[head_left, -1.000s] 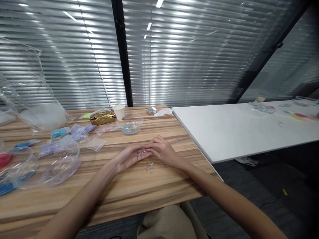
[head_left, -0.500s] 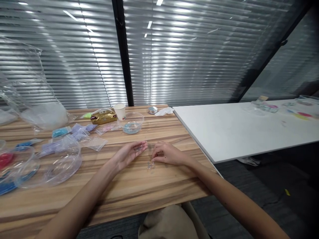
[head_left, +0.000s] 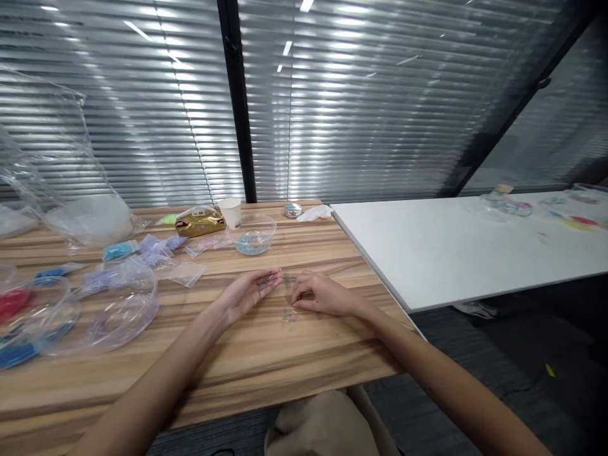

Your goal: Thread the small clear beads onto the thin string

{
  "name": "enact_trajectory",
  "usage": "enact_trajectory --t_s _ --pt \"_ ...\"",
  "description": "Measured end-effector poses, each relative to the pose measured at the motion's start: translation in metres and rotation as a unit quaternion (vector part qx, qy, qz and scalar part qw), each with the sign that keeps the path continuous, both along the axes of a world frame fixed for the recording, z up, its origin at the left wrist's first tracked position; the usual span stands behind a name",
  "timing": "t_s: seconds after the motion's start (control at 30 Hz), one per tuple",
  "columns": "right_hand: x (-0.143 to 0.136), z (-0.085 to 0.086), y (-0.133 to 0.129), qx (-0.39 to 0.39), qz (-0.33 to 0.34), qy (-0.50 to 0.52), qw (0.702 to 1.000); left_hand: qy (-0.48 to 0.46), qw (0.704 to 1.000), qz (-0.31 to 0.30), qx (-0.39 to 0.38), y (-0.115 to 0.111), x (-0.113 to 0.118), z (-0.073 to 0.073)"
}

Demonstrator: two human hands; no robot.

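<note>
My left hand [head_left: 251,292] rests on the wooden table with its palm turned up and its fingers curved. Small clear pieces [head_left: 268,280] lie glinting on those fingers; their kind is too small to tell. Facing it from the right, my right hand [head_left: 320,293] has thumb and forefinger pinched together close to the tabletop. Whatever is in the pinch, if anything, cannot be made out. Just below these fingertips is a little scatter of clear pieces [head_left: 289,315] on the wood.
Beyond my hands stand a clear bowl with blue contents [head_left: 253,244], a paper cup [head_left: 231,213] and a gold packet [head_left: 200,223]. Leftward are clear plastic bowls [head_left: 124,316] and bags of purple material [head_left: 154,248]. A white table [head_left: 451,247] adjoins on the right.
The view has shifted slightly. My right fingertips stay pinched above the clear pieces, and my left hand keeps its cupped pose.
</note>
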State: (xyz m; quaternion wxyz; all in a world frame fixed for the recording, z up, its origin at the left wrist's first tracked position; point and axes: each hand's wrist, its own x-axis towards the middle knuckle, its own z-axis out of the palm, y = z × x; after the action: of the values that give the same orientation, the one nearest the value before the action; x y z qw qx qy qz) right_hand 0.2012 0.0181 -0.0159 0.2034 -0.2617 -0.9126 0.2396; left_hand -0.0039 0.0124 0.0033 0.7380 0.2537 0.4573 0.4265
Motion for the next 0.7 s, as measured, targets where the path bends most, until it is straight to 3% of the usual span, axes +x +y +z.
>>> enact_trajectory --t_s 0.3,0.7 --pt "-0.0017 -0.0019 0.0001 0.011 -0.017 -0.005 1.0 -0.017 0.999 -0.044 0.024 0.001 -0.0016 -0.0045" --pt "-0.0033 0.0011 -0.002 0.052 -0.044 0.068 0.995 -0.026 0.989 -0.13 0.063 0.0014 -0.0021 -0.0096"
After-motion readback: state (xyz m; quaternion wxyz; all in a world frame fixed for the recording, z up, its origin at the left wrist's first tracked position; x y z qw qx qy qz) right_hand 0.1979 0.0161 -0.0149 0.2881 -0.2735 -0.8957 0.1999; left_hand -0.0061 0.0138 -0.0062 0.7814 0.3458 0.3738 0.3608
